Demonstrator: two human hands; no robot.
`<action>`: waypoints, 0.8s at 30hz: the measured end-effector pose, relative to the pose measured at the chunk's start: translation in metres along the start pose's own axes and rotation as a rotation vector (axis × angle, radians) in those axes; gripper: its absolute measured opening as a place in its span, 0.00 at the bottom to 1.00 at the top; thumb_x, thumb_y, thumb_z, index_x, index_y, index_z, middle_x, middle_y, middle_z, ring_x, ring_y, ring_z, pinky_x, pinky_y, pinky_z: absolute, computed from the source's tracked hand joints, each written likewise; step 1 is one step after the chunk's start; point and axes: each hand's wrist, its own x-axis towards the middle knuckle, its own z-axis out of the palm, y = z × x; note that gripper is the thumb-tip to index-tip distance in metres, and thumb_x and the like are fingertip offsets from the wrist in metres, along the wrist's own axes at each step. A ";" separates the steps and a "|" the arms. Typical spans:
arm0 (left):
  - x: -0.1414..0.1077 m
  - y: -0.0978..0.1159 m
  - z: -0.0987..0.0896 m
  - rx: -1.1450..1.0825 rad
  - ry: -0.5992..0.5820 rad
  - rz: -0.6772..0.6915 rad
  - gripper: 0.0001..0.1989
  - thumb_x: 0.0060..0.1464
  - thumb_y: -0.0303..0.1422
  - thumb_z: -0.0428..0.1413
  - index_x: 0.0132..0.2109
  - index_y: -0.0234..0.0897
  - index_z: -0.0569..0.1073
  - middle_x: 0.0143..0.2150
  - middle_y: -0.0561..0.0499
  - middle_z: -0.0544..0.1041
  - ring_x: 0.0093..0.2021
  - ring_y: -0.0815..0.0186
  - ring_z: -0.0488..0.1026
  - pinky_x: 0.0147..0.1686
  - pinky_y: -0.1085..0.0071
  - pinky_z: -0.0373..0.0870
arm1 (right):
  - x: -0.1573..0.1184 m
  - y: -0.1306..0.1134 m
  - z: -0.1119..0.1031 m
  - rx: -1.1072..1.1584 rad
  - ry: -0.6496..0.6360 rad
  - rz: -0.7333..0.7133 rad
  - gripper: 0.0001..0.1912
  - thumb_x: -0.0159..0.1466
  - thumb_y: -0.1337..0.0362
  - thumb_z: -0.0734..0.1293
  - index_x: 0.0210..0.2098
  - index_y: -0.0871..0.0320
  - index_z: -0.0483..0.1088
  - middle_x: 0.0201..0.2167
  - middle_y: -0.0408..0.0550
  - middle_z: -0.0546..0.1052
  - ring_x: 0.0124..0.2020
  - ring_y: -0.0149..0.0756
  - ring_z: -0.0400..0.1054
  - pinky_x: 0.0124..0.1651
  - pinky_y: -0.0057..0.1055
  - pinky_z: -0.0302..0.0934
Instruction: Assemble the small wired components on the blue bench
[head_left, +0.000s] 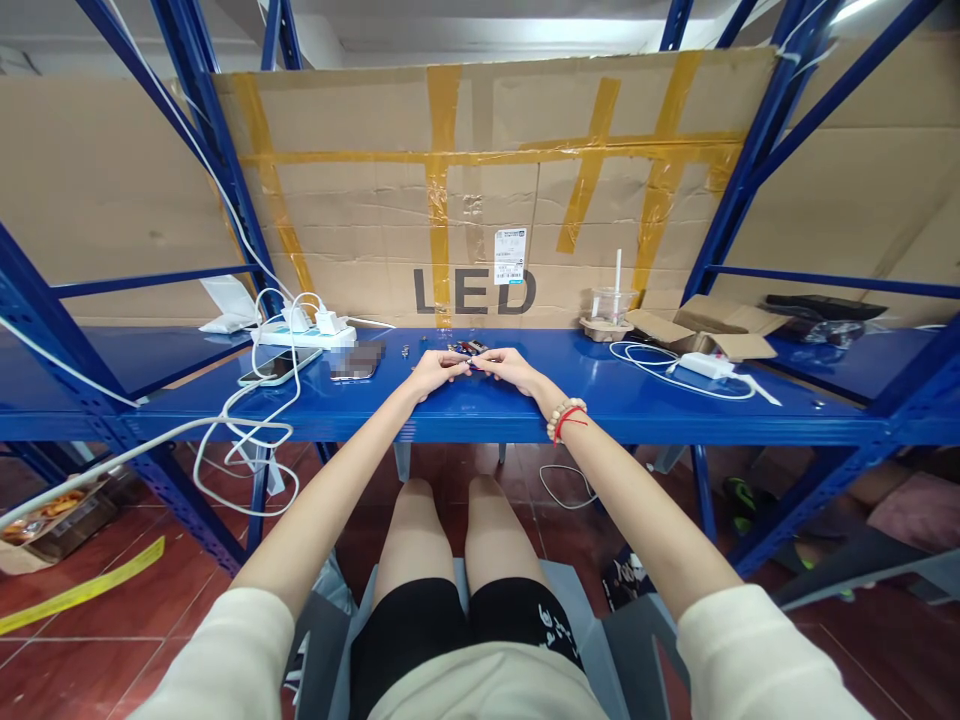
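Note:
Over the front part of the blue shelf [637, 400], my left hand [437, 371] and my right hand [512, 368] meet at their fingertips. Both hands are pinched round one small dark piece [470, 366], too small to make out. Just behind the fingers lies a little pile of small coloured parts [471, 347], partly covered by my hands. A few tiny pieces [406, 351] lie left of it. A beaded bracelet with a red string circles my right wrist.
Left on the shelf are a phone [357, 362], another device [281, 367] and a power strip [307, 334] with looping white cables. To the right stand a clear cup [611, 305], a charger [706, 365] with cable and an open carton [724, 320]. Cardboard [360, 220] rises behind.

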 end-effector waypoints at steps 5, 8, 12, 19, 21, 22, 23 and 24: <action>0.001 -0.003 -0.001 0.044 -0.046 0.031 0.25 0.40 0.40 0.60 0.45 0.28 0.73 0.34 0.41 0.77 0.35 0.63 0.71 0.29 0.72 0.61 | -0.002 -0.002 0.001 -0.016 -0.005 -0.002 0.21 0.45 0.51 0.70 0.30 0.62 0.75 0.26 0.47 0.74 0.24 0.26 0.59 0.25 0.24 0.53; 0.001 -0.005 -0.003 0.079 -0.069 0.061 0.24 0.42 0.40 0.59 0.45 0.28 0.74 0.34 0.42 0.77 0.36 0.62 0.71 0.30 0.72 0.62 | -0.004 -0.002 0.001 -0.038 -0.009 -0.012 0.20 0.46 0.51 0.70 0.30 0.62 0.75 0.25 0.47 0.74 0.25 0.27 0.60 0.26 0.24 0.53; 0.001 -0.005 -0.002 0.090 -0.060 0.075 0.24 0.42 0.41 0.58 0.44 0.29 0.74 0.33 0.42 0.77 0.36 0.62 0.71 0.30 0.72 0.63 | -0.004 -0.003 0.002 -0.047 -0.001 -0.010 0.21 0.46 0.50 0.70 0.30 0.62 0.76 0.26 0.47 0.74 0.24 0.27 0.60 0.26 0.24 0.53; 0.006 -0.010 0.000 0.028 -0.005 0.041 0.25 0.42 0.42 0.58 0.44 0.27 0.73 0.30 0.43 0.76 0.26 0.70 0.67 0.27 0.72 0.62 | -0.001 -0.001 0.002 -0.020 0.049 0.007 0.23 0.45 0.49 0.70 0.31 0.62 0.75 0.21 0.44 0.70 0.22 0.25 0.57 0.24 0.24 0.52; 0.007 -0.010 0.000 0.006 0.008 0.026 0.25 0.42 0.42 0.58 0.43 0.26 0.73 0.30 0.44 0.76 0.24 0.72 0.65 0.26 0.73 0.61 | 0.000 0.000 0.002 -0.018 0.043 0.012 0.23 0.45 0.49 0.69 0.31 0.62 0.75 0.21 0.44 0.70 0.22 0.25 0.57 0.23 0.23 0.51; 0.007 -0.010 0.000 0.000 0.013 0.022 0.24 0.42 0.41 0.58 0.43 0.26 0.73 0.29 0.44 0.76 0.23 0.73 0.64 0.26 0.73 0.61 | 0.001 0.001 0.002 -0.018 0.040 0.013 0.23 0.46 0.49 0.69 0.32 0.62 0.75 0.21 0.43 0.70 0.22 0.25 0.57 0.23 0.23 0.51; 0.007 -0.009 0.000 -0.004 0.018 0.019 0.23 0.42 0.41 0.58 0.43 0.26 0.73 0.29 0.44 0.76 0.23 0.73 0.63 0.26 0.73 0.61 | 0.001 0.001 0.002 -0.018 0.039 0.013 0.23 0.46 0.48 0.69 0.32 0.61 0.75 0.21 0.43 0.70 0.22 0.25 0.58 0.23 0.23 0.51; 0.006 -0.008 0.001 -0.005 0.024 0.013 0.23 0.42 0.40 0.58 0.42 0.26 0.73 0.29 0.44 0.76 0.22 0.74 0.63 0.26 0.73 0.61 | 0.001 0.001 0.002 -0.019 0.037 0.012 0.23 0.46 0.48 0.69 0.32 0.61 0.75 0.22 0.43 0.70 0.23 0.25 0.58 0.23 0.23 0.51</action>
